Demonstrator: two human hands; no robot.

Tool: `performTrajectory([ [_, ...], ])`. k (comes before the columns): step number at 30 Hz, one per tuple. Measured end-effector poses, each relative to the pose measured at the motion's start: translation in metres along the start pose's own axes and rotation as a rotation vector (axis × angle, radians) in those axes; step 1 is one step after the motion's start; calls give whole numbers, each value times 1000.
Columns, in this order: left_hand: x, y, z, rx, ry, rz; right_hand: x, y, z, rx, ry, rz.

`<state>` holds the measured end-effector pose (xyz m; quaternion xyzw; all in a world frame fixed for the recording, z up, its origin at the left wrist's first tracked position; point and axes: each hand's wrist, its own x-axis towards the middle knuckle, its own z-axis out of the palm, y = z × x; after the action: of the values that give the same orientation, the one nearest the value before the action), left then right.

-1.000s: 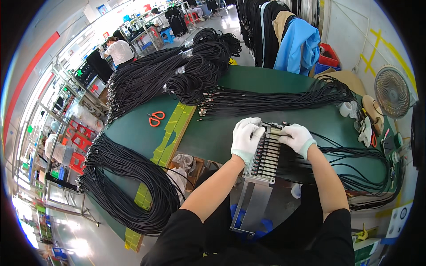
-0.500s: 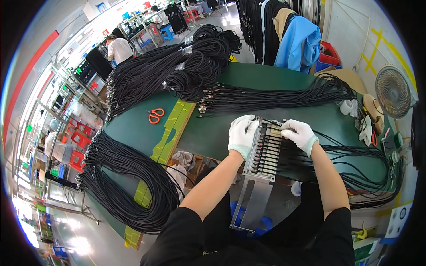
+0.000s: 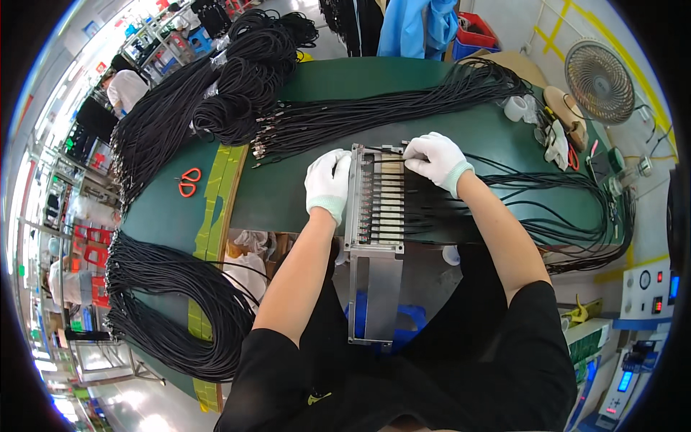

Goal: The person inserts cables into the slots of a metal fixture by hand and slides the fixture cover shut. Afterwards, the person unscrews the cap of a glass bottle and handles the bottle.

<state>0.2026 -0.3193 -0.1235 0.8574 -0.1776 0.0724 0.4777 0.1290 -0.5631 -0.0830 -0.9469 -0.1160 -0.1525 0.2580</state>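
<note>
A long metal fixture [image 3: 374, 252] stands in front of me at the table's near edge, with a row of slots holding several black cables with small connectors [image 3: 366, 209] at their ends. My left hand [image 3: 329, 183], in a white glove, is closed against the fixture's upper left edge. At the upper right side, my right hand [image 3: 437, 160], also gloved, pinches a black cable [image 3: 389, 160] that lies across the top slots. Its fingertips hide part of that cable. The other cables [image 3: 511, 183] trail from the fixture off to the right.
Black cable bundles lie at the back [image 3: 374, 108], back left [image 3: 230, 79] and front left [image 3: 180, 302] of the green table [image 3: 288, 162]. Orange-handled scissors [image 3: 188, 183] lie left of a yellow-taped strip [image 3: 223, 194]. A fan [image 3: 599, 81] and tape roll [image 3: 515, 108] are at right.
My view has shifted, so the whole scene sits further left and higher, slightly turned. Both hands stay at the fixture's upper end, the right one still pinching at the cable.
</note>
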Motion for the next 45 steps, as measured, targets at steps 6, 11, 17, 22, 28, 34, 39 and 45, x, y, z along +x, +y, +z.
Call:
performTrajectory([
  [6,-2,-2,3,17,-75,19,1,0,-3,-120,-60,-44],
  [11,-4,3,-11,122,-64,117,7,-10,-1,-171,-20,-103],
  [17,-10,11,9,12,-56,241,-9,-7,5,-185,2,-118],
  [22,-27,44,3,542,-368,292,-7,-9,6,-224,-48,-62],
  [28,-27,43,7,654,-278,380,3,-4,2,-289,5,102],
  [34,-28,43,10,688,-267,395,5,0,12,-351,-58,156],
  [39,-28,44,10,693,-303,373,2,6,10,-295,78,138],
  [45,-24,23,13,388,-123,369,3,9,-3,-36,84,82],
])
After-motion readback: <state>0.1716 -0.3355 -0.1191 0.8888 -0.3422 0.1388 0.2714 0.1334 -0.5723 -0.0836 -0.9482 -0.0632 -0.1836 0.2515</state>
